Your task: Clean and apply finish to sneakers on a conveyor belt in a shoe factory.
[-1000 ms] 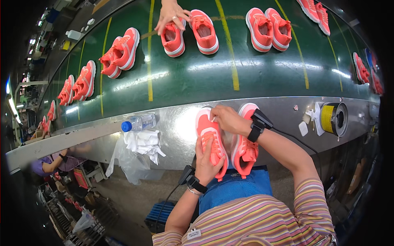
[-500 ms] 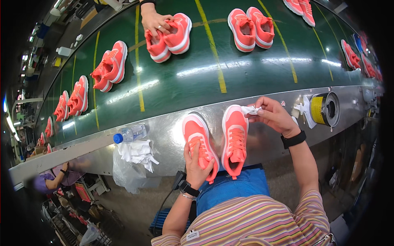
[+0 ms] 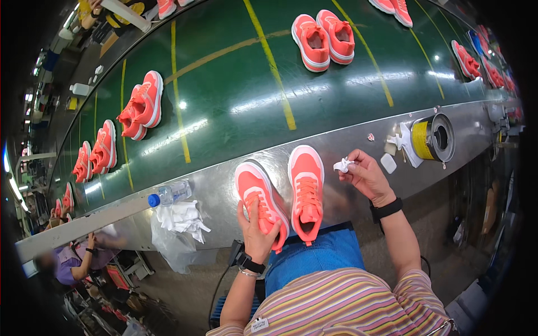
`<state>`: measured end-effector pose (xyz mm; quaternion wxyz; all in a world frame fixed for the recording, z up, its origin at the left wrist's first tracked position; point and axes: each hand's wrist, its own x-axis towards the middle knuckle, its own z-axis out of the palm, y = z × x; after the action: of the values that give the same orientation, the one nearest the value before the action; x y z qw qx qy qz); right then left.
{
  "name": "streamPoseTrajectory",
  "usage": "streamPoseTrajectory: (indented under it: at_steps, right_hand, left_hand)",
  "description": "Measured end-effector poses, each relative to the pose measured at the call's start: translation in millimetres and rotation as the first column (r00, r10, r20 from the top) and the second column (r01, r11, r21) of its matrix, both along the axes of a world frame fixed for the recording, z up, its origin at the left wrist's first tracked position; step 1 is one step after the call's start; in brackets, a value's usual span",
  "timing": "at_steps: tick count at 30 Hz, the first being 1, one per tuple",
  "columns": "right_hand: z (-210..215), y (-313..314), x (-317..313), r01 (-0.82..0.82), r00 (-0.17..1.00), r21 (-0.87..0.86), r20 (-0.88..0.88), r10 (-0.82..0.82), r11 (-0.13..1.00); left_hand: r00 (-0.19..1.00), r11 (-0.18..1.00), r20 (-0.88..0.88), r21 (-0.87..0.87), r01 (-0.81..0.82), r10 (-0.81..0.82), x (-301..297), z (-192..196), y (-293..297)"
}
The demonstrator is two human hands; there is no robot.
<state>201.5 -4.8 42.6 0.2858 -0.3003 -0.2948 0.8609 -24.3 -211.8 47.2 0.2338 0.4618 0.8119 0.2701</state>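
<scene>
A pair of coral-pink sneakers with white soles stands on the metal ledge in front of me, toes pointing away. My left hand (image 3: 259, 239) grips the left sneaker (image 3: 253, 182) around its heel end, thumb on one side and fingers on the other. Beside it, the right sneaker (image 3: 306, 175) stands untouched, its laces done up. To the right of that shoe, my right hand (image 3: 368, 178) pinches a small crumpled white cloth (image 3: 343, 165) between thumb and fingers, apart from the shoe.
Beyond the ledge runs a green conveyor belt (image 3: 224, 84) with yellow lines, carrying several sneaker pairs (image 3: 325, 42). On the left lie a blue-capped bottle (image 3: 171, 193), white cloths (image 3: 182, 217) and a plastic bag (image 3: 168, 246). A yellow-labelled can (image 3: 431, 138) and white pads (image 3: 388, 162) are right.
My right hand has drawn the white cloth away from the right sneaker, to the right. Another person's hand and the sneaker pair it held have left that spot on the belt.
</scene>
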Motion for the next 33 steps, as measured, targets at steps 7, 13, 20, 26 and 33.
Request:
streamPoseTrajectory:
  at_steps: [7,13,20,26,33]
  right_hand:
    - [-13,-18,11,0.105,0.994,0.004,0.043,-0.105,0.994]
    - [-22,-31,6,0.191,0.977,0.047,0.083,-0.194,0.980]
    - [-38,-38,23,0.232,0.937,0.112,0.239,-0.253,0.966]
    - [-39,-40,11,0.221,0.926,0.166,0.274,-0.260,0.961]
    - [-36,-30,-14,0.127,0.918,0.288,0.330,-0.222,0.949]
  left_hand:
    - [0.961,0.962,-0.126,0.095,0.257,-0.244,38,51,25]
    - [0.947,0.947,-0.030,-0.001,0.320,-0.320,82,9,60]
    - [0.975,0.982,0.114,0.034,0.187,-0.190,69,1,57]
    - [0.878,0.998,0.476,0.002,-0.056,0.048,61,-10,54]
    - [0.760,0.993,0.639,-0.060,-0.103,0.118,57,-8,49]
